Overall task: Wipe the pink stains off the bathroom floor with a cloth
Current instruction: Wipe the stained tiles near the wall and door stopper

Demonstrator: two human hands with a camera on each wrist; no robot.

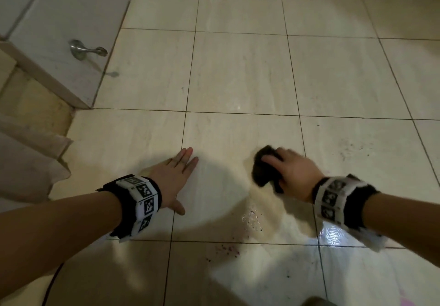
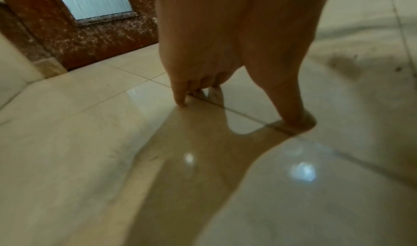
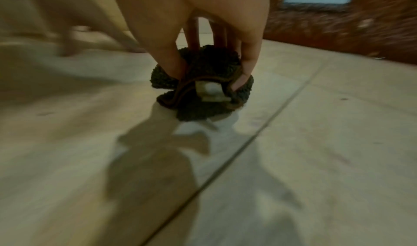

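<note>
The right hand (image 1: 289, 171) pressed a dark, nubby cloth (image 1: 264, 166) against the cream tiled floor (image 1: 238, 72). Its grip was closed around the bunched fabric: in the right wrist view the thumb and fingers (image 3: 248, 57) curled over the cloth (image 3: 203, 89), which showed a folded hem and a small pale tag (image 3: 210, 91). The cloth lay on the floor just left of a grout line, and the hand looked blurred in both views.

The left hand (image 1: 172, 178) lay flat on the floor well to the left of the cloth, its grip open, fingers straight and spread, holding nothing. In the left wrist view the fingertips (image 2: 181, 101) and thumb touched the glossy tile on either side of a grout line.

Nearer the person than the cloth, a wet glistening patch (image 1: 252, 217) carried dark specks, and a scatter of small pink spots (image 1: 225, 249) sat just beyond the next grout line. A faint pink smear (image 1: 408, 299) showed at the lower right edge, and more dark specks (image 1: 353, 149) lay on the tile to the right of the cloth.

A white door (image 1: 62, 31) with a metal lever handle (image 1: 87, 49) stood at the upper left. A dark brown door with a frosted pane (image 2: 90, 0) closed off the far side of the floor.
</note>
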